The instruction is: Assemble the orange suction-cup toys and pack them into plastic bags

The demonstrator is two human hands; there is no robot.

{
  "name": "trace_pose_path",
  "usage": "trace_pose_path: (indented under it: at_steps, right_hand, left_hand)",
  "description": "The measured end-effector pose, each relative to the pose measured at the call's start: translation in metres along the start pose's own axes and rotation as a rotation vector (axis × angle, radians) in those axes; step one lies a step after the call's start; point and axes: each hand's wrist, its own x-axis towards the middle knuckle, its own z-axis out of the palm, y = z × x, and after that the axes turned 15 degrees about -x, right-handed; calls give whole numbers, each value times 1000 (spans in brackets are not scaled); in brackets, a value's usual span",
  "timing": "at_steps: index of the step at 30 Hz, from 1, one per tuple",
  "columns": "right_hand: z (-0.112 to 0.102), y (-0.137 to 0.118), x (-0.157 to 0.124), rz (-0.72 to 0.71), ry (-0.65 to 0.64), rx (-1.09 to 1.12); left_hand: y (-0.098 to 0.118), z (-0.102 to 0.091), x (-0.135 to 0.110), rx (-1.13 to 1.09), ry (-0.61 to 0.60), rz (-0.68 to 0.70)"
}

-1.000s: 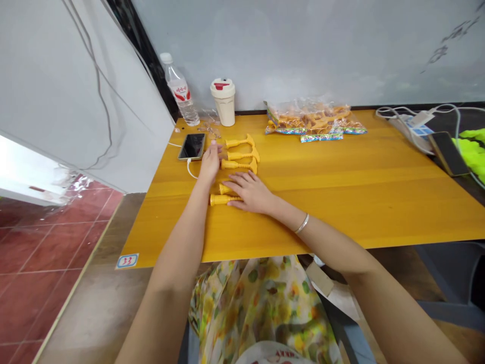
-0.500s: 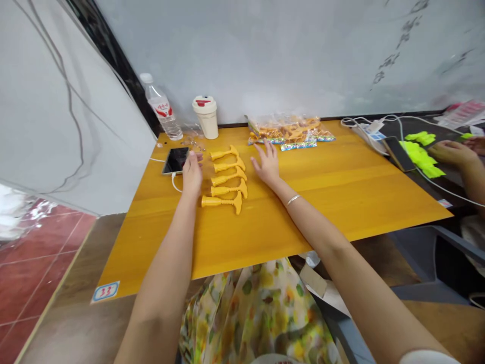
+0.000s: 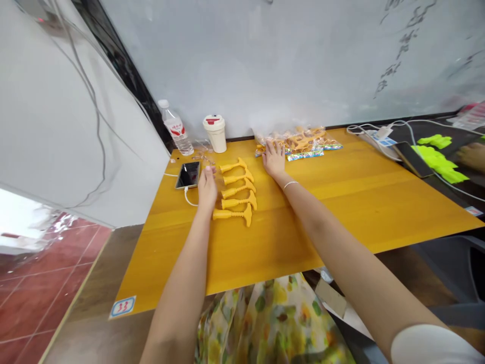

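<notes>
Several yellow plastic toy hammers (image 3: 235, 203) lie in a column on the table, heads to the right. My left hand (image 3: 207, 189) rests beside their handle ends, between them and the phone (image 3: 188, 175). Its fingers look stretched out, partly hidden behind the thumb side, and hold nothing that I can see. At the back of the table lie clear plastic packets (image 3: 305, 141) with orange-yellow pieces inside. Over the left end of these packets, my right hand (image 3: 274, 160) reaches with fingers spread; the fingertips appear to touch the plastic.
A water bottle (image 3: 176, 129) and a lidded white cup (image 3: 215, 133) stand at the back left, with crumpled clear wrap (image 3: 203, 149) near them. To the right are white cables, a dark phone (image 3: 413, 159), bright yellow-green pieces (image 3: 439, 163) and another person's hand (image 3: 473, 155).
My right hand has moved forward onto the packets. My left hand stays beside the hammers. The whole view has shifted, so the table sits lower and further right.
</notes>
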Motion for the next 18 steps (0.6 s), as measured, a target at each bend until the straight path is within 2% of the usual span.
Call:
trace_pose_path:
  at_steps: [3, 6, 10, 13, 15, 16, 18]
  right_hand:
    - [-9, -1, -9, -16, 18, 15]
    - [-26, -8, -31, -77, 46, 31]
    - [-52, -30, -82, -151, 93, 116]
    - [-71, -44, -123, -360, 63, 175]
    - [-82, -48, -141, -500, 19, 178]
    - [-87, -47, -145, -525, 16, 175]
    - [-97, -42, -144, -411, 77, 179]
  left_hand:
    - [0, 2, -2, -9, -18, -12]
    - [5, 11, -9, -105, -41, -57]
    - [19, 29, -25, -394, -126, -274]
    - [31, 37, -34, -553, -245, -411]
    - [38, 34, -35, -588, -279, -405]
    - [42, 31, -34, -592, -275, -381]
    - [48, 23, -29, -590, -254, -324]
